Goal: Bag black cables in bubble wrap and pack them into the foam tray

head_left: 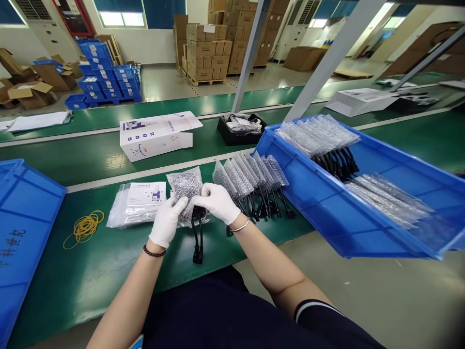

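Observation:
Both hands wear white gloves. My left hand (169,220) grips the lower left side of a bubble-wrap pouch (186,184), and my right hand (217,202) pinches its right side. Black cables with connectors (197,242) hang out of the pouch's lower end onto the green bench. Just right of my right hand stands a row of several similar wrapped pouches (247,177), black cables toward me. Left of my hands lies a stack of clear bags with printed leaflets (145,196). A bundle of yellow rubber bands (85,227) rests farther left.
A blue bin (308,201) at the right holds several wrapped pouches. Another blue bin (25,242) stands at the left edge. Beyond the hands are a white printed box (156,135) and a black tray (236,138) with wrapped parts. Grey metal posts (250,55) rise behind.

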Demonstrator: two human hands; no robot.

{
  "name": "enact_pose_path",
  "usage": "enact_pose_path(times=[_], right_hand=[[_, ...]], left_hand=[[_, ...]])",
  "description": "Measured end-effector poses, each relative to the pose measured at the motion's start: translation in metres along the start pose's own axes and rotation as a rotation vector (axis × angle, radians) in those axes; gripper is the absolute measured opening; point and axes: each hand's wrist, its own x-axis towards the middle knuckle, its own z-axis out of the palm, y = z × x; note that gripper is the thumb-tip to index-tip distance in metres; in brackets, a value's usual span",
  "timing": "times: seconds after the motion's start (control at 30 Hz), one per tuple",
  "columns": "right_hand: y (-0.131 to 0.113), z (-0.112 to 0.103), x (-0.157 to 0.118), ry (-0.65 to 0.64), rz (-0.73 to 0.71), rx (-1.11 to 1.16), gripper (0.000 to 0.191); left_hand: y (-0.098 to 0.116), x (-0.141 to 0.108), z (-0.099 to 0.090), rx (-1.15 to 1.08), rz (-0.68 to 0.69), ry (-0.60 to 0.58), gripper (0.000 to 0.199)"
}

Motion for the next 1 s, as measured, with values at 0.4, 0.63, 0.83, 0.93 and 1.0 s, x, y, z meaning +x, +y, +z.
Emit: enact_pose_path(times=[0.4,0.63,0.83,0.93,1.0], right_hand=[[-0.007,-0.012,-0.005,-0.323,-0.086,0.773,0.057],[-0.007,-0.019,0.000,-0.299,-0.164,0.249,0.035],[-0.012,0.013,-0.007,0.096,-0.591,-0.237,0.031],[-0.034,0.021,-0.014,-0.141,-0.879,-0.504,0.021],[-0.046,0.014,-0.015,-0.350,-0.969,-0.552,0.016]], left_hand=[[0.000,-0.011,-0.003,-0.589,-0.117,-0.095,0.047],[0.000,-0.015,-0.009,-0.398,-0.012,-0.152,0.053],[0.011,-0.030,-0.013,-0.393,-0.013,-0.062,0.046],[0.018,-0.031,-0.015,-0.765,-0.135,-0.086,0.048],[0.020,-0.027,-0.019,-0.886,-0.237,-0.014,0.042]])
